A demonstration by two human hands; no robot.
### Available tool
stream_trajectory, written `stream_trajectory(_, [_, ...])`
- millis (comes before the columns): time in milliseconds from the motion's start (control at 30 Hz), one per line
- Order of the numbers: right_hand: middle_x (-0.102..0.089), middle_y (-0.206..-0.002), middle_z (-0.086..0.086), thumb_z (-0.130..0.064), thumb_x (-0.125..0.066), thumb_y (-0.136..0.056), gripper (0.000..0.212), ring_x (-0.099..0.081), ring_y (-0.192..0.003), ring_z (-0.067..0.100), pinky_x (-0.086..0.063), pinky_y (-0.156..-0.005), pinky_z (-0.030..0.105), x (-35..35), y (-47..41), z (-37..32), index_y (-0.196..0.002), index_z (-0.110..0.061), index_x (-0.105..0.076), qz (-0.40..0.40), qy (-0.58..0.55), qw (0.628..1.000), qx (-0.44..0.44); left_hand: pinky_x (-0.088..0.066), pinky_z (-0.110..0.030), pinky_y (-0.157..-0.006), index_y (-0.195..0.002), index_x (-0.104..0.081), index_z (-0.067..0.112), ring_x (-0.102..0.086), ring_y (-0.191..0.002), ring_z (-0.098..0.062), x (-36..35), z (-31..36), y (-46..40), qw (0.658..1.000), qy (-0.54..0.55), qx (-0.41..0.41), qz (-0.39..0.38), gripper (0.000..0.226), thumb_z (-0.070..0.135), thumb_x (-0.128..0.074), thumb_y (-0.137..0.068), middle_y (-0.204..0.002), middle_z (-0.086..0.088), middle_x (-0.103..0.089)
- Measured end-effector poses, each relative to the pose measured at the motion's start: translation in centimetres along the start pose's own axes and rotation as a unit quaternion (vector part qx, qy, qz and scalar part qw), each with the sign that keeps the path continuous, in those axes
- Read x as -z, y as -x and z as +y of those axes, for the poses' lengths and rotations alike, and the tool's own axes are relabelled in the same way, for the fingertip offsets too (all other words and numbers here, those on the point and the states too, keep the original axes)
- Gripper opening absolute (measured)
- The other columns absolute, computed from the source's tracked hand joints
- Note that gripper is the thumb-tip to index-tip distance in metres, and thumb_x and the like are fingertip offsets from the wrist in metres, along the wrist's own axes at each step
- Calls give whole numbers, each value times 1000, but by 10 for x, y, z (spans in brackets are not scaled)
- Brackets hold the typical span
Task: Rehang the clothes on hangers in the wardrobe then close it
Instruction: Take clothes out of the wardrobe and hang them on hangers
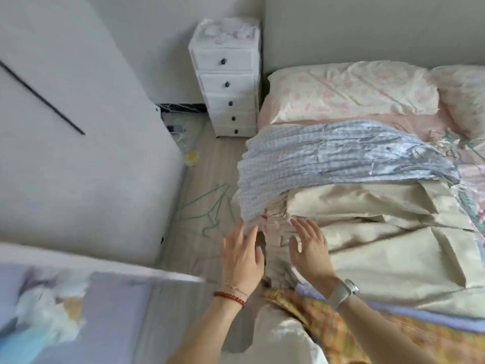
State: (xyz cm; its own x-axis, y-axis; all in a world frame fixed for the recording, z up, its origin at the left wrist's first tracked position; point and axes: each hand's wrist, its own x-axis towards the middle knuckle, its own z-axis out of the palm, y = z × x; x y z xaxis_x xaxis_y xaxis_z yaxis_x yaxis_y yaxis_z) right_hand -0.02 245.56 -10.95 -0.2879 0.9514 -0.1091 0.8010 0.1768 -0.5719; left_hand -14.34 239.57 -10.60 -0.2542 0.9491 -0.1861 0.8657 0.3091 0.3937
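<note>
My left hand (242, 254) and right hand (309, 249), fingers spread and empty, reach toward the beige garment (367, 232) at the bed's near edge; next I grip and lift it.

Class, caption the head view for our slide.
Both open hands reach for clothes piled on the bed; hangers lie on the floor.

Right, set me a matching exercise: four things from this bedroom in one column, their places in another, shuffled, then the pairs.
Things:
1. wire hangers
2. checked garment
3. drawer unit
4. pillow

Places:
A. at the head of the bed
B. on the floor beside the bed
C. in the corner, against the wall
D. spread across the bed, over the beige cloth

Pairs: 1-B, 2-D, 3-C, 4-A
</note>
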Motion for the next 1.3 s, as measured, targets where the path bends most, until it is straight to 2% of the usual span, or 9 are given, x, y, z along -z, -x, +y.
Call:
stream_trajectory(100, [-41, -142, 5, -19, -42, -93, 42, -28, -136, 22, -17, -112, 35, -43, 51, -39, -135, -13, -42, -93, 36, 990, 97, -28, -40, -107, -137, -41, 15, -37, -131, -25, 0, -62, 86, 994, 23, 101, 35, 47, 18, -48, -90, -138, -10, -44])
stream_trajectory(200, [-43, -140, 2, -24, -40, -94, 43, -29, -135, 19, -16, -111, 31, -83, 91, -86, -136, -16, -41, -177, 61, 962, 198, -22, -28, -108, -143, -26, 23, -29, -134, -13, 8, -124, 161, 970, -12, 238, 43, 51, 28, -37, -94, -145, 3, -33])
stream_trajectory(367, [-42, -140, -1, -25, -36, -92, 45, -28, -135, 18, -17, -111, 31, -132, 142, -175, -136, -18, -38, -263, 78, 891, 363, -17, -30, -113, -143, -23, 25, -22, -138, -11, 35, -195, 270, 901, -14, 415, 124, 49, 30, -34, -96, -149, 4, -28])
stream_trajectory(567, [-41, -140, 1, -20, -37, -94, 43, -30, -133, 17, -15, -111, 28, -190, 193, -289, -137, -15, -36, -334, 71, 784, 518, -17, -35, -114, -143, -29, 21, -21, -139, -15, 81, -260, 368, 800, 19, 552, 235, 48, 27, -38, -96, -149, -1, -29])
stream_trajectory(700, [-44, -140, 1, -19, -39, -95, 42, -33, -133, 15, -18, -111, 27, -233, 235, -371, -137, -14, -39, -372, 43, 715, 591, -18, -36, -112, -140, -35, 19, -25, -136, -19, 115, -297, 425, 723, 33, 616, 311, 47, 23, -44, -94, -145, -3, -35])
stream_trajectory(833, [-47, -137, 2, -18, -41, -94, 41, -36, -130, 19, -20, -109, 24, -265, 274, -449, -135, -13, -42, -407, 12, 639, 653, -20, -37, -110, -139, -36, 19, -29, -134, -20, 155, -331, 476, 647, 22, 679, 347, 47, 21, -45, -93, -144, -4, -36])
stream_trajectory(933, [-50, -134, 1, -16, -42, -93, 39, -38, -128, 18, -25, -108, 27, -281, 302, -502, -132, -14, -45, -440, -22, 606, 663, -22, -38, -110, -139, -36, 18, -29, -134, -22, 189, -352, 508, 593, 15, 708, 382, 46, 21, -44, -94, -144, -4, -36])
stream_trajectory(1133, [-54, -129, 4, -15, -42, -93, 36, -44, -122, 20, -32, -102, 26, -292, 366, -603, -128, -12, -49, -495, -71, 539, 678, -30, -43, -106, -136, -41, 15, -34, -130, -29, 255, -383, 565, 525, -20, 716, 460, 44, 15, -46, -92, -142, -10, -37])
stream_trajectory(1300, [-50, -134, 3, -18, -38, -95, 38, -44, -124, 18, -34, -103, 26, -293, 427, -682, -133, -13, -44, -533, -110, 500, 673, -37, -45, -103, -129, -49, 9, -42, -122, -33, 304, -411, 608, 512, -69, 679, 521, 39, 9, -49, -90, -133, -14, -46])
